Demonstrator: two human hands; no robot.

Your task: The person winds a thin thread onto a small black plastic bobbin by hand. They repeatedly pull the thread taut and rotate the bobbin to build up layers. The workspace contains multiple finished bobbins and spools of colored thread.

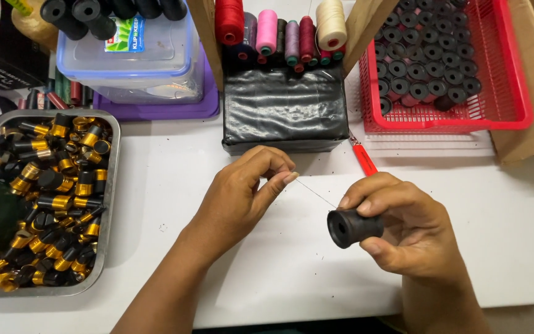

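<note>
Both hands are raised just above the white worktop [292, 260]: a black spool [353, 227] is gripped by the right hand [403, 226], while a thin thread [317, 191] running from it is pinched by the left hand [242, 195].

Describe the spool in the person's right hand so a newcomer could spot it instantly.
On the white table, in front of the black box under the coloured thread cones, the right hand holds a black spool. Unlike the spools packed in the red basket, a fine thread runs from it to the left hand.
</note>
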